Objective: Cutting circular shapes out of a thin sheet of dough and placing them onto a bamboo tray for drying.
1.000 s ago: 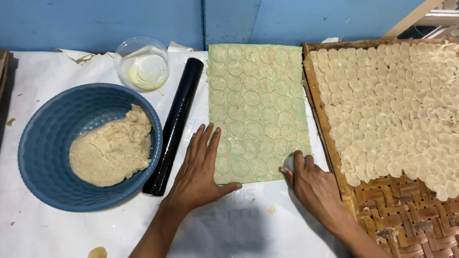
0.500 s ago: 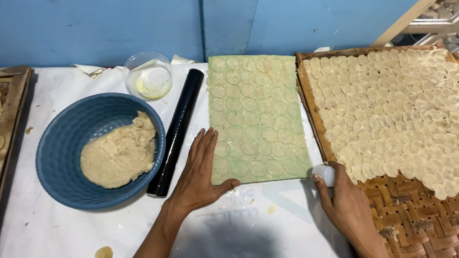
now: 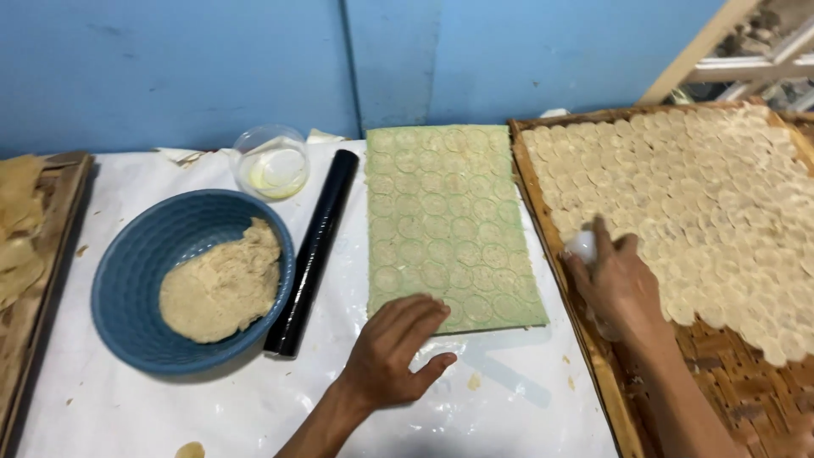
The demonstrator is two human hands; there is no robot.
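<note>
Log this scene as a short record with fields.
Left hand: left hand flat on near edge of the green rolled dough sheet stamped with circles
Right hand: right hand holds a small white round piece over the woven bamboo tray
Tray load: pale dough discs
Beside sheet: black rolling pin, blue bowl of dough

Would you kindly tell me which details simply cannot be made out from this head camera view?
- Right hand: its fingers hide most of a small white thing, kind unclear.
- Woven tray: right side cut by the frame edge.
- Left hand: covers the green sheet corner.
- Clear bowl: contents too faint to identify.
- Wooden tray: cropped at left.
</note>
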